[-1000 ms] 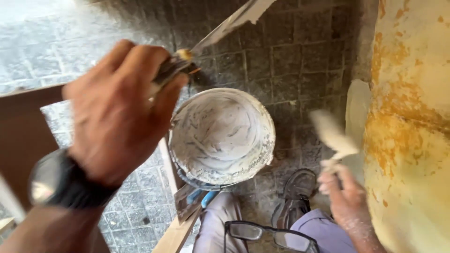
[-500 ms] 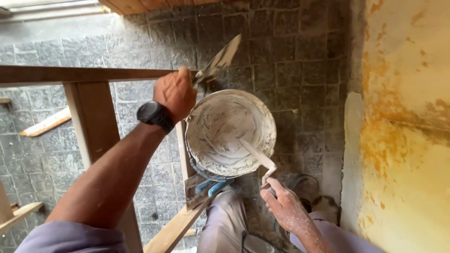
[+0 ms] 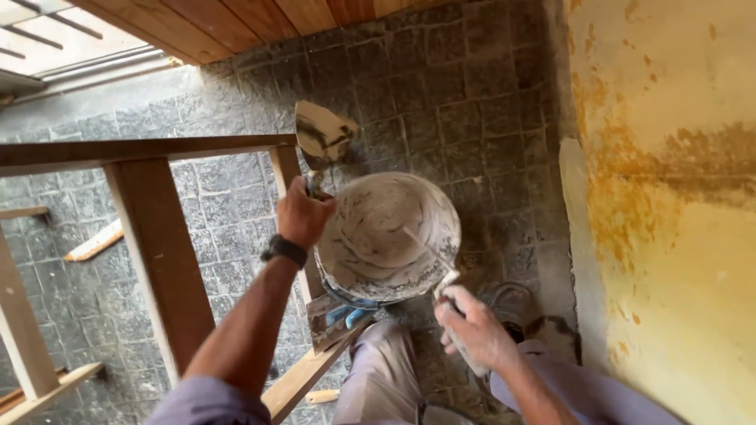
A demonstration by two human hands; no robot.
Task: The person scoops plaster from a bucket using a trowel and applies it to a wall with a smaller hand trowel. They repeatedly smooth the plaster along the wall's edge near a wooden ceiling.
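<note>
My left hand [image 3: 303, 214], a dark watch on its wrist, grips the handle of a wide putty knife [image 3: 321, 132] whose blade points up, smeared with pale filler. The hand is at the left rim of a round bucket [image 3: 445, 206] caked inside with white filler. My right hand [image 3: 476, 330] holds a narrow scraper [image 3: 429, 253] whose blade reaches down into the bucket from its lower right edge. The bucket rests on a wooden step [image 3: 303, 378] below me.
A wooden ladder frame [image 3: 157, 236] stands at left. The floor far below is dark grey stone tile [image 3: 472, 94]. A yellow, patchy wall [image 3: 677, 220] rises at right. My trousered legs [image 3: 378, 378] and a dark shoe [image 3: 504, 303] show beneath the bucket.
My left hand has dropped from near the camera to the bucket's left rim, its knife blade turning upright. My right hand brought the scraper from beside the wall into the bucket.
</note>
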